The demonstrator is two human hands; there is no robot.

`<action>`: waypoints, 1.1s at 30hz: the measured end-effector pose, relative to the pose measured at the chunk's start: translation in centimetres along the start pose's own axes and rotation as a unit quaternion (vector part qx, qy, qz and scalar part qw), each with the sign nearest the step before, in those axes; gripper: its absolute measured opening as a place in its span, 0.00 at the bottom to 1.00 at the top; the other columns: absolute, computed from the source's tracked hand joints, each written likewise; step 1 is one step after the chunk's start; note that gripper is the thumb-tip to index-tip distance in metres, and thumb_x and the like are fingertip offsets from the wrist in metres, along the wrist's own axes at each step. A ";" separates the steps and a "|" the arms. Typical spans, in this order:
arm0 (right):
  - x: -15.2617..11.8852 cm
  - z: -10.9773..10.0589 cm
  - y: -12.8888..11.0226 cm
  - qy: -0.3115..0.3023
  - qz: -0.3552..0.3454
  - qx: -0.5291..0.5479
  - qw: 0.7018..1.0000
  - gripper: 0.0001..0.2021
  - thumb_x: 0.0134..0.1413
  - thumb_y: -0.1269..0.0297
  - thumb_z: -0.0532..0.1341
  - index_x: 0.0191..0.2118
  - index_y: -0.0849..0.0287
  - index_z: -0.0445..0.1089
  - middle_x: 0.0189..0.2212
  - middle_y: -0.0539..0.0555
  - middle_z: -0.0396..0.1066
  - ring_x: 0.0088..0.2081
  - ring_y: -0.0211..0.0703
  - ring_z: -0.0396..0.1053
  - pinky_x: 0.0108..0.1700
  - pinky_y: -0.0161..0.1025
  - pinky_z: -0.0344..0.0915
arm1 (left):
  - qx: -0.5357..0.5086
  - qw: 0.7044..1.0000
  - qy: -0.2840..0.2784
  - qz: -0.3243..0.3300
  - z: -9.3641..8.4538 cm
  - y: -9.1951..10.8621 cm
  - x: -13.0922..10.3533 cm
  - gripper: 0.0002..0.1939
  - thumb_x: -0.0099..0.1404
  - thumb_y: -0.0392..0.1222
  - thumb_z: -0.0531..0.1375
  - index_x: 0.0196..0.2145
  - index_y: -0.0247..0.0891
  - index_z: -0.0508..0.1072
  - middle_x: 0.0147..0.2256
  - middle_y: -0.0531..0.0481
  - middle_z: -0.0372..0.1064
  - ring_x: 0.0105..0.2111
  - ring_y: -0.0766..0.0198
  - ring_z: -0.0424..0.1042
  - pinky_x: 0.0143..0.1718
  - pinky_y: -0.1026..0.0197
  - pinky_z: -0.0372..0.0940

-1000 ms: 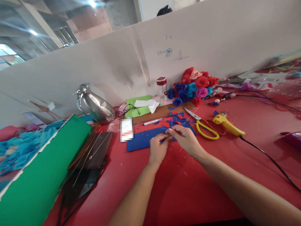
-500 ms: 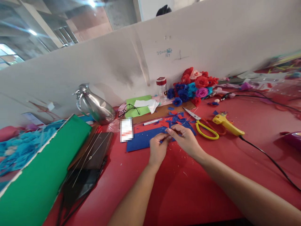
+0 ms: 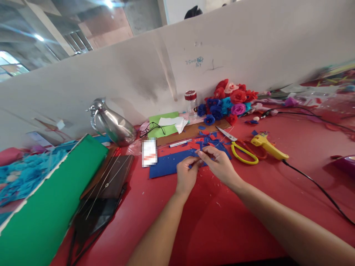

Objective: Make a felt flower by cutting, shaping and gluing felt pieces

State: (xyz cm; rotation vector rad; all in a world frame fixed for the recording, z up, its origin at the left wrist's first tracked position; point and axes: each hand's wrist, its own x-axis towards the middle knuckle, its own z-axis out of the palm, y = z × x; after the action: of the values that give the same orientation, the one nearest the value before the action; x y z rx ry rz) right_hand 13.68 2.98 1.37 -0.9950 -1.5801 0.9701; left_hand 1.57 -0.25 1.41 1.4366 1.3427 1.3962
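My left hand [image 3: 188, 173] and my right hand [image 3: 217, 163] meet fingertip to fingertip over the near edge of a flat blue sheet [image 3: 163, 165]. Both are closed in a pinch. A bit of blue, looking like a small piece of felt or paper, shows between the fingers; most of it is hidden. Behind them lie blue and red scraps [image 3: 210, 139] and a white marker pen [image 3: 180, 143]. Scissors with yellow handles [image 3: 244, 154] rest right of my right hand, blades partly apart, and beyond them a yellow glue gun [image 3: 269, 145].
At the back stand flowers [image 3: 233, 98] in red, blue and pink, a red-lidded jar [image 3: 191, 103] and a steel jug [image 3: 113, 123]. Eyeglasses [image 3: 154, 128] lie on green paper. A green box [image 3: 61, 184] and a brown wallet-like case [image 3: 116, 173] sit left. The glue gun's cord [image 3: 313, 184] runs right.
My hands stay almost in the same place, with only a slight shift of the fingers at the small blue piece. Everything else lies as before.
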 end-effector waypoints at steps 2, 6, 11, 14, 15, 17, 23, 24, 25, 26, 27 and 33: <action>0.0 -0.1 -0.1 0.000 -0.005 -0.006 1.000 0.14 0.56 0.56 0.58 0.24 0.58 0.67 0.27 0.52 0.68 0.31 0.40 0.66 0.36 0.37 0.63 | 0.001 1.000 -0.003 -0.002 0.0 -0.1 0.0 0.10 0.59 0.44 0.61 0.25 0.40 0.80 0.23 0.50 0.71 0.28 0.62 0.68 0.35 0.61 0.64; 0.0 -0.2 -0.3 0.003 -0.020 -0.014 1.000 0.14 0.55 0.60 0.58 0.21 0.57 0.65 0.26 0.51 0.68 0.30 0.39 0.65 0.36 0.37 0.63 | 0.013 1.000 -0.014 -0.014 0.0 -0.4 0.1 0.10 0.58 0.44 0.62 0.26 0.39 0.80 0.24 0.50 0.72 0.27 0.63 0.66 0.33 0.61 0.62; 0.1 -0.3 -0.5 0.015 -0.030 -0.019 0.999 0.14 0.55 0.60 0.57 0.20 0.57 0.64 0.26 0.51 0.67 0.29 0.39 0.65 0.34 0.36 0.62 | -0.003 0.999 -0.043 -0.033 0.1 -0.4 0.1 0.09 0.58 0.42 0.62 0.27 0.38 0.81 0.26 0.49 0.74 0.28 0.63 0.67 0.34 0.62 0.62; 0.1 -0.3 -0.5 0.013 -0.026 -0.013 1.000 0.14 0.55 0.59 0.58 0.21 0.58 0.65 0.25 0.51 0.67 0.30 0.39 0.65 0.35 0.36 0.61 | 0.000 0.999 -0.042 -0.031 0.1 -0.4 0.1 0.09 0.58 0.43 0.61 0.27 0.38 0.81 0.26 0.49 0.74 0.28 0.63 0.67 0.33 0.62 0.62; 0.1 -0.3 -0.5 0.008 -0.017 -0.006 1.000 0.14 0.55 0.58 0.58 0.22 0.58 0.66 0.25 0.51 0.68 0.30 0.39 0.65 0.35 0.36 0.62 | 0.005 0.999 -0.039 -0.028 0.1 -0.4 0.1 0.10 0.58 0.43 0.61 0.27 0.38 0.81 0.25 0.49 0.74 0.27 0.64 0.67 0.33 0.62 0.62; 0.1 -0.3 -0.3 -0.002 0.008 0.013 1.000 0.13 0.55 0.56 0.58 0.25 0.59 0.69 0.25 0.51 0.68 0.30 0.40 0.66 0.34 0.36 0.62 | 0.013 0.999 -0.036 -0.023 0.1 -0.5 0.0 0.10 0.59 0.43 0.60 0.27 0.38 0.81 0.25 0.50 0.73 0.27 0.64 0.66 0.33 0.62 0.62; 0.1 -0.3 -0.2 -0.004 0.030 0.019 0.999 0.14 0.54 0.53 0.58 0.27 0.59 0.69 0.25 0.51 0.70 0.29 0.41 0.67 0.33 0.36 0.63 | 0.038 0.999 -0.034 -0.014 0.0 -0.8 0.1 0.10 0.60 0.42 0.60 0.28 0.37 0.81 0.25 0.50 0.73 0.27 0.64 0.66 0.33 0.62 0.62; 0.1 -0.3 -0.2 -0.004 0.024 0.014 1.000 0.14 0.54 0.54 0.58 0.25 0.59 0.68 0.25 0.51 0.70 0.29 0.40 0.67 0.33 0.36 0.63 | 0.042 0.998 -0.035 -0.012 0.0 -0.8 0.1 0.10 0.60 0.42 0.60 0.28 0.37 0.81 0.25 0.49 0.73 0.27 0.64 0.67 0.33 0.63 0.62; 0.1 -0.4 -0.3 -0.005 0.019 0.011 1.000 0.14 0.54 0.55 0.58 0.25 0.58 0.68 0.25 0.51 0.70 0.29 0.40 0.67 0.34 0.36 0.63 | 0.044 0.998 -0.037 -0.011 0.0 -0.8 0.1 0.10 0.60 0.42 0.60 0.28 0.38 0.81 0.26 0.49 0.74 0.27 0.64 0.67 0.32 0.63 0.62; 0.1 -0.4 -0.3 -0.005 0.016 0.011 1.000 0.13 0.54 0.56 0.58 0.24 0.58 0.67 0.25 0.51 0.70 0.30 0.40 0.67 0.34 0.36 0.63 | 0.045 0.998 -0.039 -0.011 0.0 -0.7 0.1 0.10 0.60 0.42 0.60 0.28 0.38 0.81 0.26 0.49 0.74 0.28 0.64 0.67 0.32 0.63 0.62; 0.1 -0.3 -0.3 -0.005 0.017 0.015 1.000 0.13 0.54 0.56 0.58 0.24 0.58 0.68 0.25 0.51 0.70 0.30 0.40 0.67 0.34 0.36 0.64 | 0.046 0.998 -0.041 -0.011 0.0 -0.7 0.1 0.10 0.60 0.42 0.60 0.28 0.38 0.81 0.27 0.49 0.75 0.28 0.64 0.67 0.32 0.63 0.63; 0.0 -0.1 -0.3 0.001 0.029 0.037 0.999 0.14 0.56 0.54 0.56 0.30 0.59 0.71 0.29 0.53 0.73 0.32 0.41 0.69 0.35 0.36 0.65 | 0.038 0.999 -0.027 -0.002 0.0 -0.9 0.1 0.10 0.60 0.43 0.60 0.30 0.38 0.81 0.27 0.49 0.74 0.27 0.64 0.67 0.31 0.63 0.62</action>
State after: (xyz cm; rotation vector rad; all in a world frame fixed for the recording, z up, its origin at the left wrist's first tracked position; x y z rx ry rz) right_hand 13.74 2.90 1.66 -0.9939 -1.5097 1.0597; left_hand 1.34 0.00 0.62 1.5102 1.3766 1.3070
